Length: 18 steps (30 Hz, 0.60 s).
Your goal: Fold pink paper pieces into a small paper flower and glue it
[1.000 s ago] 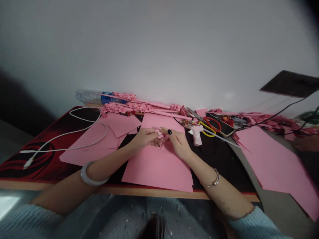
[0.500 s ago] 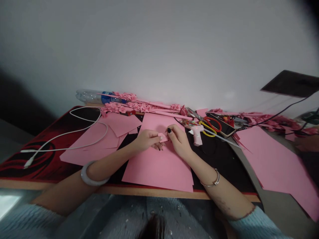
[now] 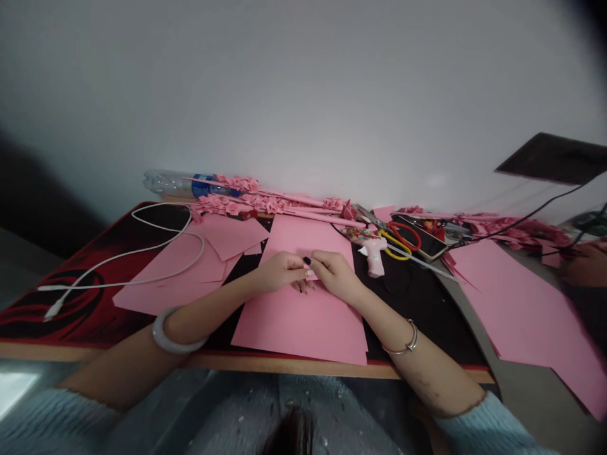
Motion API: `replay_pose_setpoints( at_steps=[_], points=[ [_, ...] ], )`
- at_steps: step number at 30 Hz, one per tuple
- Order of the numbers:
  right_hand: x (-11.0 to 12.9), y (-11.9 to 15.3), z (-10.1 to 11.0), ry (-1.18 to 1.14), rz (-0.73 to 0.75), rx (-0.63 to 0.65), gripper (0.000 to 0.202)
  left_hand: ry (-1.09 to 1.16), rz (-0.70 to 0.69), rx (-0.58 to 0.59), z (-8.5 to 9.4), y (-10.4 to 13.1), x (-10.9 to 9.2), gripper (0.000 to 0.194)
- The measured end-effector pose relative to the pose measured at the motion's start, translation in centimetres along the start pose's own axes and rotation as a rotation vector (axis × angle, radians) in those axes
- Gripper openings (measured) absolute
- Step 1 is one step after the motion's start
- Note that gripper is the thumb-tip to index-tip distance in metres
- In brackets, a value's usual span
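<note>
Above the large pink paper sheets (image 3: 303, 322), my left hand (image 3: 283, 272) pinches a small folded piece of pink paper (image 3: 312, 277). My right hand (image 3: 332, 273) has closed on the same piece from the other side, thumb near my left thumb. Most of the small piece is covered by my fingers, so its folds cannot be made out. To the right of my right hand lies a pale pink glue gun (image 3: 375, 256).
Scissors with red and yellow handles (image 3: 401, 240) lie behind the glue gun. Pink paper flowers (image 3: 260, 203) and a plastic bottle (image 3: 173, 183) line the wall. A white cable (image 3: 118, 285) crosses paper at left. More pink sheets (image 3: 516, 309) and another person's hand (image 3: 587, 264) are at right.
My right hand has moved left and its fingers have closed further over the small paper, now covering most of it. At far right the other person's hand has shifted slightly.
</note>
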State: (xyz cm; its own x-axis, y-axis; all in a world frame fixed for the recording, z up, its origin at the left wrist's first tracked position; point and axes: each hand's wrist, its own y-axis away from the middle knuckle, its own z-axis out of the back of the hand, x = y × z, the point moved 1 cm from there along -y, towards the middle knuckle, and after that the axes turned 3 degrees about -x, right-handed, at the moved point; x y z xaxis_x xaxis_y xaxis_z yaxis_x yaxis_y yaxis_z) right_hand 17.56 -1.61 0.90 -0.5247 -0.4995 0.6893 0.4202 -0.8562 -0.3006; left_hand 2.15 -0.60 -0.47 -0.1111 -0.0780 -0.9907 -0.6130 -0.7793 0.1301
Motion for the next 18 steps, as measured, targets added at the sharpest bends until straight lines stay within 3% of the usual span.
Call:
replay_pose_setpoints(
  at_steps=[6,9,14,18],
  points=[
    [0.16,0.05,-0.08,-0.025,-0.016,0.005,0.033,-0.005,-0.014,0.005,0.01,0.04,-0.03,0.021],
    [-0.07,0.01,-0.01,-0.062,-0.04,-0.052,0.034,-0.011,-0.046,-0.013,0.09,0.12,-0.19,0.026],
    [-0.38,-0.07,0.56,-0.049,-0.067,-0.267,0.026,-0.07,-0.154,-0.166,0.48,0.1,-0.27,0.029],
    [-0.35,-0.03,0.63,-0.075,-0.045,-0.221,0.022,-0.194,-0.21,-0.255,0.57,0.12,-0.1,0.029]
  ],
)
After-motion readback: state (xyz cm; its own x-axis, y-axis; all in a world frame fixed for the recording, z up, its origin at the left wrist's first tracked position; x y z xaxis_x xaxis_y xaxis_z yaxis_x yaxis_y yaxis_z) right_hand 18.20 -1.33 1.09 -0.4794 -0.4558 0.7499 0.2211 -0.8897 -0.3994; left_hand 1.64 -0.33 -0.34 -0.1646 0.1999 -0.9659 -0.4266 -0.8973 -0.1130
